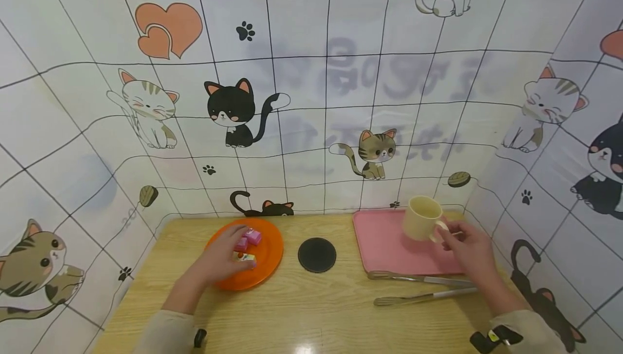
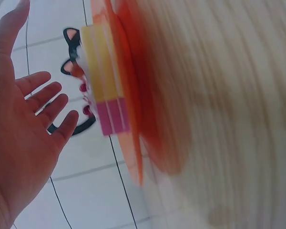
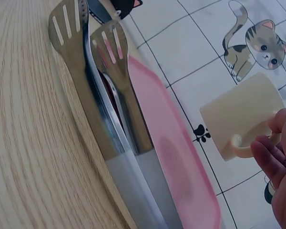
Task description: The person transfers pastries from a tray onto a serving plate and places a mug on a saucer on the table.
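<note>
My right hand (image 1: pixel 468 246) pinches the handle of a cream mug (image 1: pixel 421 219). In the right wrist view the mug (image 3: pixel 245 114) hangs clear above the pink tray (image 3: pixel 167 124). On the left, my left hand (image 1: pixel 226 256) hovers palm down over an orange plate (image 1: pixel 272 251), fingers loosely spread. Small toy cake slices sit on that plate: pink ones (image 1: pixel 253 236) and a yellow one (image 1: pixel 247 259), partly covered by the hand. Seen from the left wrist, the left hand (image 2: pixel 28 119) is apart from the layered yellow cake slice (image 2: pixel 102 67).
A round black coaster (image 1: pixel 317 255) lies between the plate and the pink tray (image 1: pixel 389 256). Slotted metal tongs (image 1: pixel 413 297) with pale handles lie along the tray's front edge. Behind the wooden table (image 1: pixel 292 311) hangs a cat-print cloth (image 1: pixel 311 89), which also runs along both sides.
</note>
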The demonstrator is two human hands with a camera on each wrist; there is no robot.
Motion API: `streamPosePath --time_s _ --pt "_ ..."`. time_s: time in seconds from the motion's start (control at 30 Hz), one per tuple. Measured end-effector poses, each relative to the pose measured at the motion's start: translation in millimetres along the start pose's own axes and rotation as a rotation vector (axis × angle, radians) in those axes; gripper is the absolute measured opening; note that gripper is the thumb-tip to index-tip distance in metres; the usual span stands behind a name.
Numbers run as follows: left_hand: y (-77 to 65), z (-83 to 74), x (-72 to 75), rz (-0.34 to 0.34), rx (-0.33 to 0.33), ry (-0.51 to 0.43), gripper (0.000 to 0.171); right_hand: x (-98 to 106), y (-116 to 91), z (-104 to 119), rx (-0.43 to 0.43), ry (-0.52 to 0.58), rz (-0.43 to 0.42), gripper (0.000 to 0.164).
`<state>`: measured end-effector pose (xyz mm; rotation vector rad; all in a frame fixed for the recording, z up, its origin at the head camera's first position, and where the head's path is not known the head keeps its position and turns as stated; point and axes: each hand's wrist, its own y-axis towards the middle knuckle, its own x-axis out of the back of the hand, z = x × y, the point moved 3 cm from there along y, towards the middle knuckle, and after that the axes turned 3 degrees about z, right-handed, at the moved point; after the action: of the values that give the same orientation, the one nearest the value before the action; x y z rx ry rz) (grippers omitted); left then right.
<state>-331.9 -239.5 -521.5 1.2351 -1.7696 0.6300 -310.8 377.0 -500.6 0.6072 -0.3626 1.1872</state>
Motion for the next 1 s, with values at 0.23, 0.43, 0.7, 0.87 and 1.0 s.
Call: streamPosePath --time_s 0.23,0.43,0.7,0.87,1.0 --pt "11.9 -20.6 -9.5 0.032 -0.036 0.021 0.097 -10 -2 12 0.01 -0.02 0.021 0.037" --pt "21.3 -33.3 -22.6 0.058 -0.082 0.024 0.1 -19 -4 23 0.038 -0.012 0.02 0.032" --pt "32.0 -46.1 -42.6 0.095 -0.098 -0.018 0.096 -26 -9 34 0.074 0.029 0.017 0.027" --pt "39.7 -52.2 -53.2 0.089 -0.1 -0.009 0.092 -30 -13 38 0.093 0.02 0.034 0.025" --pt "45.7 -58.1 -60.3 0.098 -0.1 -0.023 0.091 -34 -15 39 0.097 0.034 0.066 0.023"
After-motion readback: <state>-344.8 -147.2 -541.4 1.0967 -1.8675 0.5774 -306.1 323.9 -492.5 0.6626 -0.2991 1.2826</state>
